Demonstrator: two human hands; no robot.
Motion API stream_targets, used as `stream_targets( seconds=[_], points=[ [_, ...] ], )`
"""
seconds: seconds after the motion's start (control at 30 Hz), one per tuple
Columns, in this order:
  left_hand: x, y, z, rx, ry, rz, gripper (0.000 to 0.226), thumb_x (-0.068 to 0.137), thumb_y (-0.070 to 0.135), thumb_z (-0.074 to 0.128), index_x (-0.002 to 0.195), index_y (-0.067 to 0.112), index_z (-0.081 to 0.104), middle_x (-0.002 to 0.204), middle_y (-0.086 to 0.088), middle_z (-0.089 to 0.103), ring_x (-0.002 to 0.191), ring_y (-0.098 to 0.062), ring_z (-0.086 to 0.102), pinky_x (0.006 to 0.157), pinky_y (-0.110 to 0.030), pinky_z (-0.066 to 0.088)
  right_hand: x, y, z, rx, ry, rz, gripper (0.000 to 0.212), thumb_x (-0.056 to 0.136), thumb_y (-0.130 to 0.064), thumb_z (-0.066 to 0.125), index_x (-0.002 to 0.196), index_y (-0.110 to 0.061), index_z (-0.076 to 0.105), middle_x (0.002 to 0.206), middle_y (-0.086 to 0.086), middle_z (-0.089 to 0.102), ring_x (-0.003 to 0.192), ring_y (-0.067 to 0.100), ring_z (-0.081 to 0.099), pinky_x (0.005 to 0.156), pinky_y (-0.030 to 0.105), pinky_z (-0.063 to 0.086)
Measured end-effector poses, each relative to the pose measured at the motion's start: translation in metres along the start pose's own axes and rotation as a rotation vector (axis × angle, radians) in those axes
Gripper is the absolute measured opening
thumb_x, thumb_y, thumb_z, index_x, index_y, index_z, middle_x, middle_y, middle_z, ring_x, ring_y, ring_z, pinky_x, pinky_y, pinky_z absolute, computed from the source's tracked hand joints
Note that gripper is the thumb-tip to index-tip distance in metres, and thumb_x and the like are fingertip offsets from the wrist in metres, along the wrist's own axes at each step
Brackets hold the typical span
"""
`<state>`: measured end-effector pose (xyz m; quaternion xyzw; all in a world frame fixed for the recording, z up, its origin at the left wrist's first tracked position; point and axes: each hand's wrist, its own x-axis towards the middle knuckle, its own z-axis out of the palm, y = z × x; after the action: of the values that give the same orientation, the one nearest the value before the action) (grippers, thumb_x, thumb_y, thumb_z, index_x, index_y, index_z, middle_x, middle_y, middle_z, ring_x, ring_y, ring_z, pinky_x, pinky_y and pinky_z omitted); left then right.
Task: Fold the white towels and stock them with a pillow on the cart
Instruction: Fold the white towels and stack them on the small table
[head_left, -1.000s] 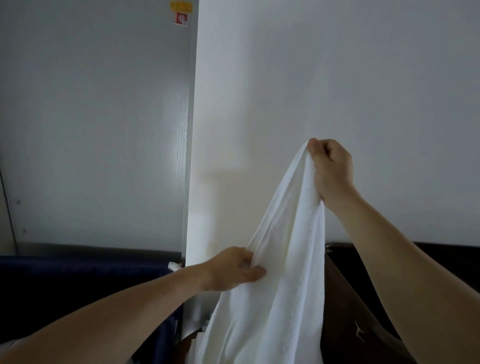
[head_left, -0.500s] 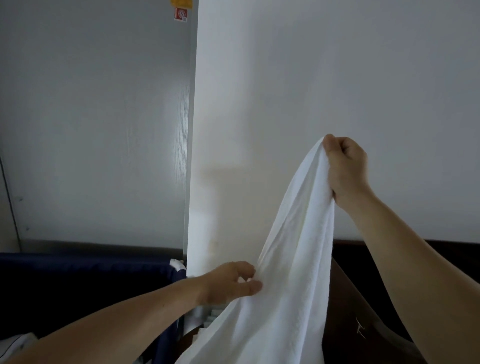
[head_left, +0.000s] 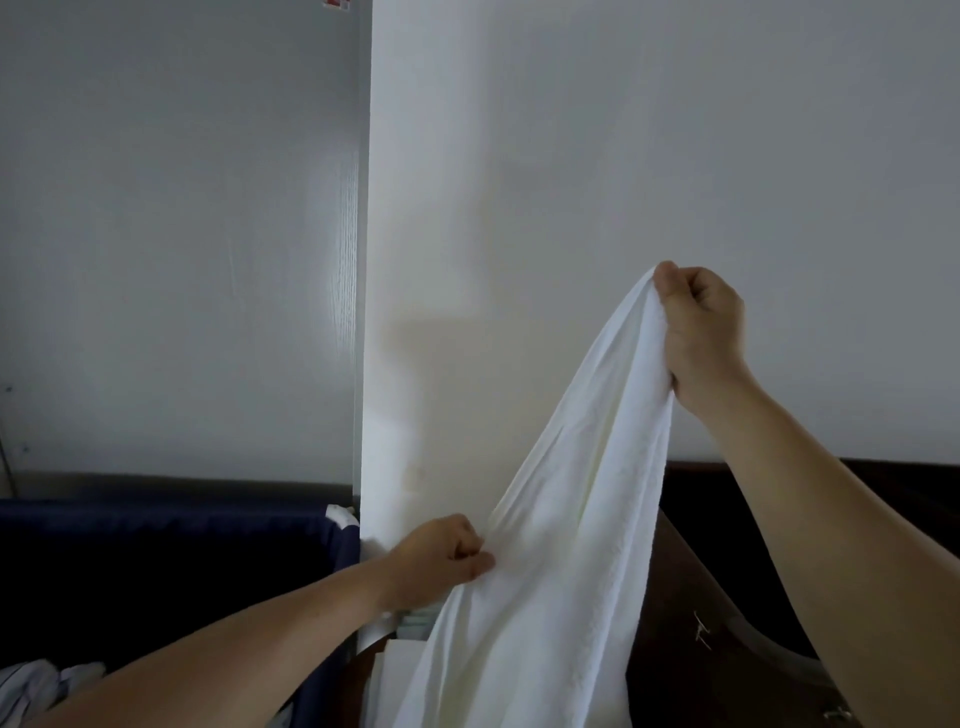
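Note:
A white towel (head_left: 576, 519) hangs in front of me, stretched between both hands. My right hand (head_left: 701, 332) grips its top end in a fist, held high at the right. My left hand (head_left: 441, 558) pinches the towel's left edge lower down, at centre bottom. The towel's lower part drops out of the frame. No pillow is in view.
A white wall panel (head_left: 623, 182) and a grey door (head_left: 176, 234) stand straight ahead. At lower left is a dark blue fabric bin (head_left: 182, 551) with laundry (head_left: 31, 680) in it. Dark brown furniture (head_left: 727, 649) sits at lower right.
My right hand has moved right and a little down with the towel's end. My left hand has slid down the edge and closed into a pinch on it.

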<state>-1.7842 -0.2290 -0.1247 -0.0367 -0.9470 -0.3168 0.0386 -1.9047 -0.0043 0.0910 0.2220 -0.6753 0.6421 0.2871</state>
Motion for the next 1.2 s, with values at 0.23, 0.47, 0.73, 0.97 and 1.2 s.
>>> stream_targets(
  seconds=[0.23,0.47,0.73,0.97,1.2],
  points=[
    [-0.010,-0.017,-0.035,-0.011,0.228,0.004,0.021,0.099,0.025,0.059,0.094,0.009,0.071,0.095,0.007,0.057,0.084,-0.011,0.058,0.071,-0.009,0.039,0.008,0.011,-0.019,-0.033,0.027,-0.001,0.030,0.093,-0.042,0.058,0.069,-0.025,0.053,0.052,-0.023,0.046,0.052,-0.003,0.041,0.062,0.028,0.040],
    [-0.016,-0.025,-0.066,-0.170,0.309,-0.034,0.019,0.093,0.015,0.068,0.090,0.034,0.065,0.082,0.011,0.066,0.066,0.004,0.058,0.070,-0.012,0.045,0.016,0.016,-0.023,-0.052,0.041,-0.005,0.029,0.092,-0.041,0.059,0.069,-0.025,0.054,0.049,-0.026,0.046,0.048,-0.006,0.041,0.054,0.015,0.039],
    [-0.022,-0.036,-0.065,-0.172,0.278,-0.115,0.008,0.094,0.024,0.068,0.102,0.023,0.067,0.091,-0.001,0.071,0.083,-0.024,0.067,0.077,-0.029,0.052,0.013,0.021,-0.017,-0.051,0.013,-0.040,0.024,0.088,-0.043,0.061,0.070,-0.027,0.058,0.056,-0.023,0.055,0.052,-0.010,0.048,0.050,0.005,0.037],
    [-0.025,-0.031,-0.072,-0.455,0.275,-0.220,0.013,0.093,0.024,0.069,0.095,0.012,0.075,0.098,-0.019,0.073,0.084,-0.025,0.065,0.090,-0.048,0.053,0.020,0.026,-0.027,-0.169,0.040,-0.027,0.029,0.093,-0.041,0.060,0.070,-0.025,0.056,0.062,-0.014,0.051,0.050,-0.006,0.046,0.049,0.012,0.039],
    [-0.004,0.017,-0.096,-0.466,0.322,-0.211,0.011,0.088,0.023,0.076,0.084,0.012,0.076,0.080,-0.005,0.074,0.066,-0.011,0.064,0.060,-0.023,0.050,0.006,0.033,-0.045,-0.573,-0.213,0.090,0.032,0.097,-0.037,0.057,0.085,-0.008,0.063,0.076,0.000,0.060,0.078,0.028,0.059,0.061,0.030,0.040]
  ],
)
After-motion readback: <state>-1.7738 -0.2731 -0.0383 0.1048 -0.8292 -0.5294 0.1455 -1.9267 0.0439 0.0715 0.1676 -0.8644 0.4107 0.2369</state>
